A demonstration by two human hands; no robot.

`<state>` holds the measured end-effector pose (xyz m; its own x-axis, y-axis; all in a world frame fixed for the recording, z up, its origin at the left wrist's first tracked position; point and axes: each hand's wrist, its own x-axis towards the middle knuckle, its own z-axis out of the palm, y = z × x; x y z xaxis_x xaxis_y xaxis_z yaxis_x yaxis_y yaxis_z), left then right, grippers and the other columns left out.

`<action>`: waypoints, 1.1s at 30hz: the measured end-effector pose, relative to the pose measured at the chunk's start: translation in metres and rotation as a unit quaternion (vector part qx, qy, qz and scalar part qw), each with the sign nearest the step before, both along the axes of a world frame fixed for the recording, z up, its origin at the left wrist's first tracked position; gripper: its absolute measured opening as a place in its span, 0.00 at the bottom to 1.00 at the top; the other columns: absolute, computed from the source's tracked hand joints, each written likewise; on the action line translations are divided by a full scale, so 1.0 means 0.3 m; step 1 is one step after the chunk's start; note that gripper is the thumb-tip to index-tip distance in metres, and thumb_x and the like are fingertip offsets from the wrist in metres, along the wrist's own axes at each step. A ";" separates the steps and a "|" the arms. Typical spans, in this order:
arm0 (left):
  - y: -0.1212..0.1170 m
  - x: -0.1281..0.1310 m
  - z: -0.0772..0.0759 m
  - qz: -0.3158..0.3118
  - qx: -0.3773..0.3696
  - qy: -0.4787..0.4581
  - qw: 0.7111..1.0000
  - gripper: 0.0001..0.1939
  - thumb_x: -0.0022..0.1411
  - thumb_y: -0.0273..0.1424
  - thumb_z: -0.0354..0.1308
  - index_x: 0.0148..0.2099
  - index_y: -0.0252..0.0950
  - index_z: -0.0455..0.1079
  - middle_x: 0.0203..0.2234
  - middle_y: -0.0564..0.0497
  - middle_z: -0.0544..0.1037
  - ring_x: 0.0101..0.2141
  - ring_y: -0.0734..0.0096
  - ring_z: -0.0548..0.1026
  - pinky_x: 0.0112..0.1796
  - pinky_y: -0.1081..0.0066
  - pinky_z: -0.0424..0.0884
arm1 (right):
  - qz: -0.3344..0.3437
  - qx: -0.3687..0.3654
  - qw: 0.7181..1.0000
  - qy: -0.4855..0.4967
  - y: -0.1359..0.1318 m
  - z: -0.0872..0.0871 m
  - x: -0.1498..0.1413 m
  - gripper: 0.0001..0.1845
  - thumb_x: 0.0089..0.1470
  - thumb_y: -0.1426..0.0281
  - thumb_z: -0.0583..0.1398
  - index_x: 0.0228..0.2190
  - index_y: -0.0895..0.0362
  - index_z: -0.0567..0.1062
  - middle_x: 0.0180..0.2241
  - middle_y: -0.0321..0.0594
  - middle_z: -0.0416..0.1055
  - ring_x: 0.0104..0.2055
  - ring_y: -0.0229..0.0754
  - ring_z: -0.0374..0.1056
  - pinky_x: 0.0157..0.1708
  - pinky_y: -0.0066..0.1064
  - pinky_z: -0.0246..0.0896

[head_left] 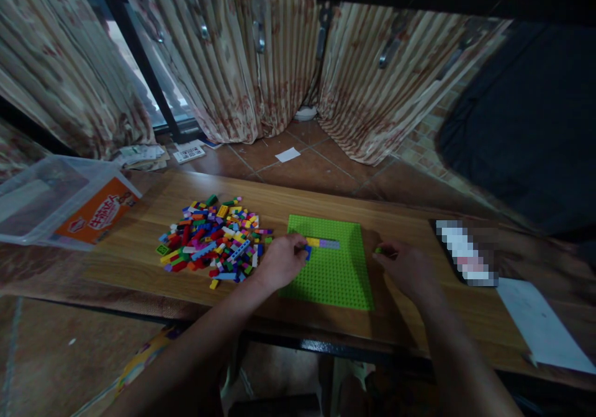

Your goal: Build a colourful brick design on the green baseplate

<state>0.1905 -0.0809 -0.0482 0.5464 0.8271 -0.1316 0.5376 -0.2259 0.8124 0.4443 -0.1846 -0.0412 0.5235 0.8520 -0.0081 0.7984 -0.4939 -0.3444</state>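
A green studded baseplate point(342, 280) lies on the wooden table. Across its upper part runs a short row of bricks point(322, 243), yellow at the left, then purple and a pale grey-lilac. At the plate's left edge, my left hand point(285, 259) is closed in a pinch on a blue brick point(308, 252), beside the yellow end of the row. To the right of the plate, just above the wood, my right hand point(401, 262) pinches a small green brick point(379, 250) between its fingertips. Its other fingers are curled and partly hidden.
A heap of mixed coloured bricks point(209, 237) spreads left of the plate. A clear plastic box point(32, 218) with an orange label stands at the table's left end. On the right lie a phone point(465, 255) with a blurred screen and a white paper sheet point(544, 324).
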 end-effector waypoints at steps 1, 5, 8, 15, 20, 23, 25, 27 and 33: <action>0.001 0.002 -0.004 0.005 -0.009 0.003 1.000 0.10 0.59 0.23 0.53 0.42 0.33 0.73 0.26 0.52 0.78 0.25 0.74 0.77 0.25 0.77 0.68 | 0.001 -0.005 1.000 -0.008 0.001 -0.006 0.003 0.11 0.50 0.65 0.61 0.34 0.56 0.79 0.34 0.45 0.79 0.34 0.48 0.73 0.33 0.36 0.62; 0.002 0.008 -0.012 0.034 -0.017 0.020 0.999 0.14 0.59 0.23 0.52 0.47 0.32 0.71 0.28 0.50 0.79 0.23 0.75 0.77 0.23 0.79 0.67 | 0.012 -0.029 0.999 -0.023 0.002 -0.019 0.006 0.11 0.49 0.66 0.61 0.34 0.56 0.79 0.34 0.45 0.79 0.36 0.50 0.74 0.35 0.37 0.63; 0.003 0.008 -0.011 0.034 -0.012 0.022 0.999 0.15 0.59 0.22 0.51 0.49 0.32 0.70 0.29 0.49 0.80 0.25 0.74 0.78 0.24 0.78 0.68 | 0.017 -0.032 0.999 -0.005 -0.005 -0.020 0.020 0.11 0.47 0.67 0.62 0.35 0.57 0.79 0.35 0.45 0.79 0.37 0.49 0.74 0.36 0.37 0.64; 0.005 0.002 -0.007 0.029 -0.027 0.017 0.999 0.18 0.60 0.21 0.49 0.52 0.32 0.68 0.29 0.50 0.80 0.26 0.75 0.78 0.24 0.79 0.68 | -0.027 0.038 0.999 -0.017 -0.031 -0.002 0.095 0.12 0.51 0.65 0.58 0.33 0.55 0.80 0.30 0.45 0.79 0.32 0.48 0.74 0.32 0.37 0.63; 0.005 0.002 -0.002 0.032 -0.027 0.010 0.999 0.17 0.61 0.20 0.48 0.51 0.32 0.68 0.28 0.51 0.79 0.26 0.75 0.78 0.24 0.80 0.68 | -0.017 0.144 0.988 0.047 -0.003 0.020 -0.005 0.15 0.53 0.61 0.58 0.35 0.56 0.79 0.29 0.43 0.78 0.30 0.45 0.72 0.31 0.35 0.65; 0.009 0.002 -0.005 0.023 -0.019 0.005 1.000 0.17 0.61 0.20 0.48 0.51 0.32 0.68 0.28 0.51 0.79 0.27 0.75 0.79 0.25 0.80 0.69 | 0.089 0.187 0.973 0.103 0.021 0.010 -0.108 0.14 0.55 0.62 0.56 0.35 0.56 0.78 0.35 0.43 0.77 0.34 0.43 0.72 0.37 0.35 0.66; 0.010 0.001 -0.006 0.016 -0.019 0.000 1.000 0.18 0.61 0.20 0.47 0.51 0.32 0.68 0.29 0.51 0.79 0.27 0.75 0.79 0.26 0.79 0.70 | 0.141 0.179 0.966 0.122 0.034 -0.004 -0.166 0.13 0.56 0.63 0.56 0.36 0.55 0.78 0.37 0.42 0.75 0.36 0.43 0.71 0.38 0.35 0.66; 0.010 0.000 -0.006 0.014 -0.017 -0.004 1.000 0.18 0.60 0.21 0.48 0.52 0.31 0.68 0.30 0.50 0.80 0.27 0.74 0.79 0.27 0.78 0.71 | 0.181 0.168 0.961 0.120 0.044 -0.019 -0.209 0.12 0.57 0.65 0.56 0.38 0.54 0.78 0.37 0.41 0.74 0.38 0.43 0.71 0.39 0.36 0.67; -0.002 -0.002 0.002 0.005 -0.002 -0.011 1.000 0.19 0.59 0.22 0.51 0.52 0.31 0.69 0.30 0.49 0.80 0.30 0.71 0.79 0.32 0.75 0.73 | 0.243 0.166 0.950 0.107 0.065 -0.049 -0.277 0.14 0.56 0.67 0.59 0.44 0.50 0.77 0.42 0.42 0.71 0.44 0.46 0.69 0.46 0.42 0.67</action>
